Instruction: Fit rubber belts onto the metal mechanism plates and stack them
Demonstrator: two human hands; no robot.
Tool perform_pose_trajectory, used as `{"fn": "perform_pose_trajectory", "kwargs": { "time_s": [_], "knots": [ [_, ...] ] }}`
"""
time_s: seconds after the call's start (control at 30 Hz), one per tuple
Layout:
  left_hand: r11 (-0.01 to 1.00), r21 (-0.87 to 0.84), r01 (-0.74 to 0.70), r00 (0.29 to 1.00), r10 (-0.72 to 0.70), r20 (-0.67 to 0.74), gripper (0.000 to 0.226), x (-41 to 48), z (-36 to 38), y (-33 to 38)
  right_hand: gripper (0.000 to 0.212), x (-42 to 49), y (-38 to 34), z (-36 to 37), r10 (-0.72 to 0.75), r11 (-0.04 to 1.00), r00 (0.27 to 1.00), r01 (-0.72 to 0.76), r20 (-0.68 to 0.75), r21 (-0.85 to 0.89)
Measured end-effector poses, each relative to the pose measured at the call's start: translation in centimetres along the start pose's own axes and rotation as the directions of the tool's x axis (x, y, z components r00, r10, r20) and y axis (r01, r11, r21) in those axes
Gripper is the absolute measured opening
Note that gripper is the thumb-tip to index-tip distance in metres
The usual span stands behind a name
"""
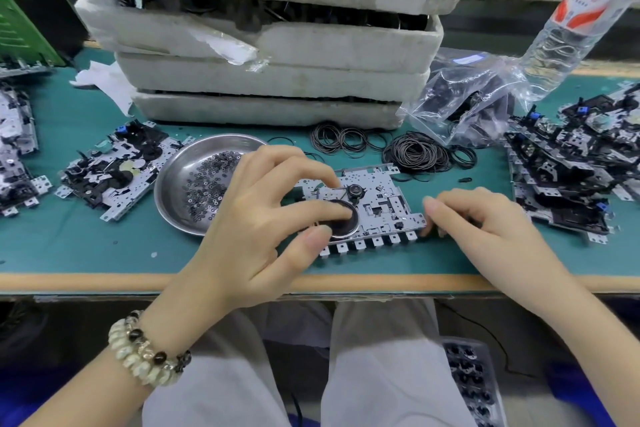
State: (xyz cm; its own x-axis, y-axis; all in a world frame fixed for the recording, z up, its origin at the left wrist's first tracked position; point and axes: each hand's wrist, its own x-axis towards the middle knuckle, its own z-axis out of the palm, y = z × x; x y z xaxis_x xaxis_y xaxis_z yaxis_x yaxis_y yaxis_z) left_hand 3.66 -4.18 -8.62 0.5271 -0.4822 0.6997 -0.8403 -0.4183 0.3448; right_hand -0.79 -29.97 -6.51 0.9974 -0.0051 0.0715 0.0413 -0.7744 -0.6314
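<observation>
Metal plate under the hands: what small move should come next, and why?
Probably ease the belt down around the rim of the large black wheel. The left hand pinches that wheel, the belt already seems to reach the small pulley, and the right hand steadies the metal plate at its right corner.

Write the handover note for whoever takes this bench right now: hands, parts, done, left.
Left hand: fingers and thumb curled on the large wheel of the mechanism plate, apparently seating a belt that runs toward the small pulley.
Right hand: grips the plate's right edge, steadying it.
Loose belts lie behind the plate. Other plates sit in a right pile and a left pile.
Done: belt looks partly on.
Left: finish seating it, stack the plate, continue with the rest.
</observation>
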Motion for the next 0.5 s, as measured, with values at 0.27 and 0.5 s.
{"fn": "perform_pose_trajectory", "kwargs": {
  "time_s": [0.27, 0.5],
  "knots": [
    [0.999, 0.049, 0.022, 0.934, -0.003, -0.357, 0.067, -0.5, 0.0, -0.2, 0.036, 0.7, -1.4, -0.9, 0.106, 0.934, 0.985, -0.145, 0.135, 0.327],
    [0.981, 0.018, 0.193, 0.739, -0.133, -0.661, 0.052, -0.5, -0.2, -1.0, 0.029, 2.3, -5.8, -5.9, -0.021, 0.999, 0.997, 0.025, -0.076, 0.048]
  ]
}}
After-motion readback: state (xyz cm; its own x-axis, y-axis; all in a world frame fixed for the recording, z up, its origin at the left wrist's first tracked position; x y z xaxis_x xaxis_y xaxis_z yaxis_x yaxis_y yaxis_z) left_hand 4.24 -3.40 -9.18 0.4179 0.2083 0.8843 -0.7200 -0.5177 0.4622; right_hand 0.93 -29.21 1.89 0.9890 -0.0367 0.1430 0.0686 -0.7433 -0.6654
